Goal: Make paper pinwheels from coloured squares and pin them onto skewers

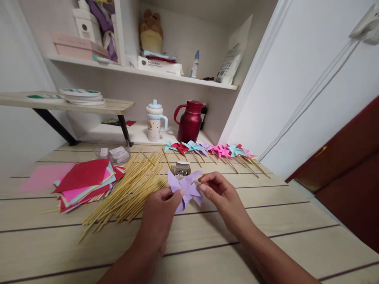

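While the square multicoloured paper sheets (85, 177) lie seemingly unused near the left edge of the pale wooden bench (296, 219), a clear plastic tub (127, 156) behind holds white packets (118, 153). Loose yellow wooden sticks (127, 193) follow. The left hand (161, 205) pinches a folded lilac paper pinwheel (188, 188), apparently stickless, mid-bench; behind, an open grey cardboard box (183, 163) holds metal bits (181, 172). The right hand (219, 189) curls at its blade, grip unclear. Seemingly finished multicoloured pinwheels (221, 151) line the far edge.

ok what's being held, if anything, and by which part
The left hand holds the purple pinwheel by its left side, near the centre. Whether the right hand, at the right edge, grips it can't be told.
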Demonstrator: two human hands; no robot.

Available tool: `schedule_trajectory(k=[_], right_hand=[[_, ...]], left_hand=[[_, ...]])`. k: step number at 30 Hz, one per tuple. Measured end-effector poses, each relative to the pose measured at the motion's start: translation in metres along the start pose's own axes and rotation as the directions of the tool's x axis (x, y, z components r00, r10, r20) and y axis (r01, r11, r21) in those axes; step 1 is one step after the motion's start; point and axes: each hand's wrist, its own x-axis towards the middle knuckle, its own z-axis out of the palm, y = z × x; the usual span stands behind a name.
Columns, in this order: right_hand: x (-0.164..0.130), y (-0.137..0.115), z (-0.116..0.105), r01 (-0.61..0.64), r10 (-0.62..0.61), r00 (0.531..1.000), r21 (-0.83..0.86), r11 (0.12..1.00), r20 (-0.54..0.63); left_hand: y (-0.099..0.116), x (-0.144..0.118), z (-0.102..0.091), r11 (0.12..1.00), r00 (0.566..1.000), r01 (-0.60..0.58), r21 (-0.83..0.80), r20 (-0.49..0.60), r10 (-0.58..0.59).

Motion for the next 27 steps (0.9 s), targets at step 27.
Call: schedule_trajectory(k=[27], right_hand=[[-0.005,-0.005,0.007,-0.178,0.162,0.973,0.087,0.980,0.165]], left_hand=[[-0.007,0.001,0.002,0.959,0.993,-0.117,0.257,0.038,0.111]])
